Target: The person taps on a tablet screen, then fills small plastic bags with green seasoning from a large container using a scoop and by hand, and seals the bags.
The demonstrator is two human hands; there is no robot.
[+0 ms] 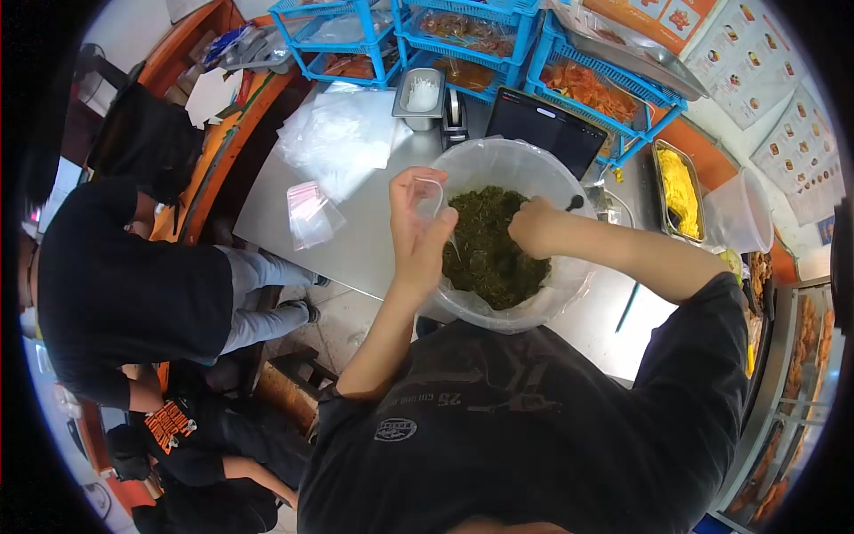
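Note:
A large translucent plastic tub (454, 169) stands at the table's edge in front of me, lined with thin clear plastic. Dark green shreds that look like seaweed flakes (485, 258) fill its lower part. My left hand (418, 236) is over the tub's left rim, its thumb and fingers closed around a small clear plastic bag (428, 198). Whether anything is in the bag I cannot make out. Inside the tub, my right hand (538, 230) reaches down with curled fingers gathered on the flakes. Its fingertips are partly hidden among the green shreds.
Clear plastic bags (334, 142) and pink-edged zip bags (311, 214) lie on the steel table (267, 196). Behind are a metal container (419, 98), a dark tablet (543, 129) and blue racks (463, 44). A yellow-filled tray (679, 191) is right. Two people (133, 276) are at left.

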